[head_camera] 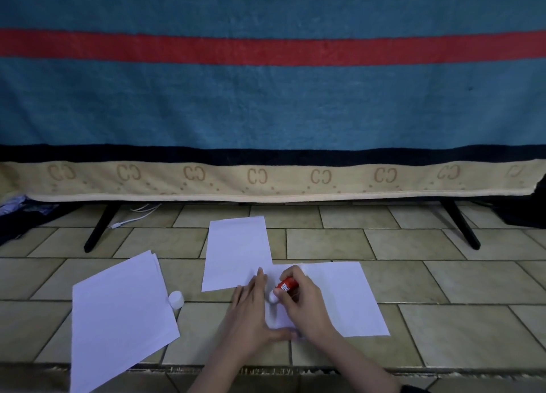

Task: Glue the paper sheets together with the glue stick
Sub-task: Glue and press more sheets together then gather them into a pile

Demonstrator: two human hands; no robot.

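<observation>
Gluing step in progress: the right hand grips the glue stick, tip down on the sheet on the tiled floor; the left hand presses flat beside it. Next, judged: overlap the upper sheet squarely

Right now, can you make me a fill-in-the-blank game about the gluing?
1. The right hand grips the ____ glue stick.
2. The left hand lies flat on a ____ sheet.
3. The white cap stands on the floor beside the paper ____.

Missing words: red; paper; stack
</observation>
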